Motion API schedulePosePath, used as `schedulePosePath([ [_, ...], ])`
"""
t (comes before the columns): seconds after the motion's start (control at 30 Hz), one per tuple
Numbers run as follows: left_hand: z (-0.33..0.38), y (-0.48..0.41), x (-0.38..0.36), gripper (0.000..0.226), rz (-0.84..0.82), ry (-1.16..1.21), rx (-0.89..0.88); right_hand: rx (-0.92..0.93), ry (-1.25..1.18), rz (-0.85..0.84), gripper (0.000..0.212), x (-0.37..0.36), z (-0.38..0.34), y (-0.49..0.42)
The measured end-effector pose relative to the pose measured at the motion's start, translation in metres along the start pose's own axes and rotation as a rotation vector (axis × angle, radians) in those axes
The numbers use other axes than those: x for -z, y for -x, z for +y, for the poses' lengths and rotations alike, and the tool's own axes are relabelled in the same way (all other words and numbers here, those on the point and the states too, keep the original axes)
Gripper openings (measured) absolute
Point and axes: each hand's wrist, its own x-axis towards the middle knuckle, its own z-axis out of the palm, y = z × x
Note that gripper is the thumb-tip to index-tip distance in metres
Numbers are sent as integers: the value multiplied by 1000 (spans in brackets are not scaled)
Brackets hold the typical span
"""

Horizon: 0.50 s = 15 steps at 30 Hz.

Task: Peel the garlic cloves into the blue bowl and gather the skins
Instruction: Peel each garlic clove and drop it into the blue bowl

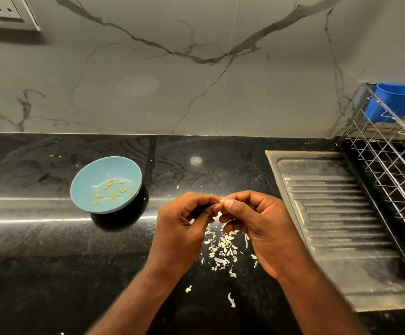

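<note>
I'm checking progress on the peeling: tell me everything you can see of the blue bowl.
The blue bowl is round, shallow, pale blue, smooth and glossy, perhaps ceramic or plastic. It stands upright on the black counter, nothing else touching it. About a dozen small yellowish peeled cloves lie scattered inside.

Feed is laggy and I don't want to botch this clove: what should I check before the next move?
1. Grip: garlic clove pinched between left hand and right hand: ok.
2. Clove fully peeled: cannot tell, fingertips cover it.
3. Target: blue bowl upright, left of the hands, nothing in between: ok.
4. Contents: peeled cloves in the bowl, no skins seen among them: ok.
5. Skins gathered: not ok; loose pile under the hands, stray skins nearer the person.
</note>
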Motion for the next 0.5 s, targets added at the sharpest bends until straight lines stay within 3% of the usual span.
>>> schedulePosePath([
  [0.33,3,-1,-2,18,-19,-102,-147,130,144,51,15,0,-4,-2],
  [0.5,5,-1,-2,17,-7,17,-85,137,88,30,10,-2,-4,-2],
])
